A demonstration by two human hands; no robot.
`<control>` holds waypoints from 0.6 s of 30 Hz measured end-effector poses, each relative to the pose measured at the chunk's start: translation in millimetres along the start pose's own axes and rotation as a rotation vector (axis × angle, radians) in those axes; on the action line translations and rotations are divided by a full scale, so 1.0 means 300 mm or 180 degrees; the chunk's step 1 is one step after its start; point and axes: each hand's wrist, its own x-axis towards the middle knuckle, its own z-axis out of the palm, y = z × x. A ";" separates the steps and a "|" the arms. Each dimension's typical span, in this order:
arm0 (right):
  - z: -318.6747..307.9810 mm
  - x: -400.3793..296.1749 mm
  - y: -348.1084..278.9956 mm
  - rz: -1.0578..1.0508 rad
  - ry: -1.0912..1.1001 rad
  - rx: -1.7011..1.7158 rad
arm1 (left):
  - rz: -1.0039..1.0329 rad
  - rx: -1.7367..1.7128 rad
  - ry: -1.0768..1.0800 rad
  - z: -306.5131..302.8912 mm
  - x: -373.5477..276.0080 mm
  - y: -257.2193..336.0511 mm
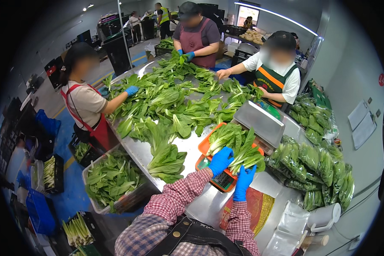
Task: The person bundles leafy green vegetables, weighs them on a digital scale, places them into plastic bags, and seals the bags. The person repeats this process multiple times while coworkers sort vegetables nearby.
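Note:
In front of me is an orange digital scale (231, 187) with a keypad and an orange tray (204, 146) on top. Bunches of leafy greens (228, 136) with pale stems fill the tray. My left hand (221, 161), in a blue glove, grips the greens near their stem ends. Gloved in blue too, my right hand (244, 182) has its thumb and fingers around the near side of the right-hand bunch (248, 156). The fingertips are partly hidden among stems and leaves. Left of the scale lies a loose pile of the same greens (168, 161) on the metal table (196, 132).
Three co-workers stand around the table, their hands at the spread greens (166, 96). A second scale with a metal plate (259, 121) sits beyond mine. Bagged greens (310, 160) are stacked at right, near clear plastic bags (288, 220). A bin of leaves (112, 179) stands at left.

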 end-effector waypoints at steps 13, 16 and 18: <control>-0.005 -0.431 -0.180 -0.1313 -0.1796 -0.1091 | -0.1233 -0.1760 -0.0417 -0.293 -0.357 0.012; -0.120 -0.448 -0.064 -0.0743 -0.1557 -0.1163 | -0.1053 0.0026 0.0008 -0.434 -0.466 -0.098; -0.254 -0.421 0.066 -0.0390 -0.1343 -0.1649 | -0.0678 0.0538 0.0645 -0.528 -0.530 -0.160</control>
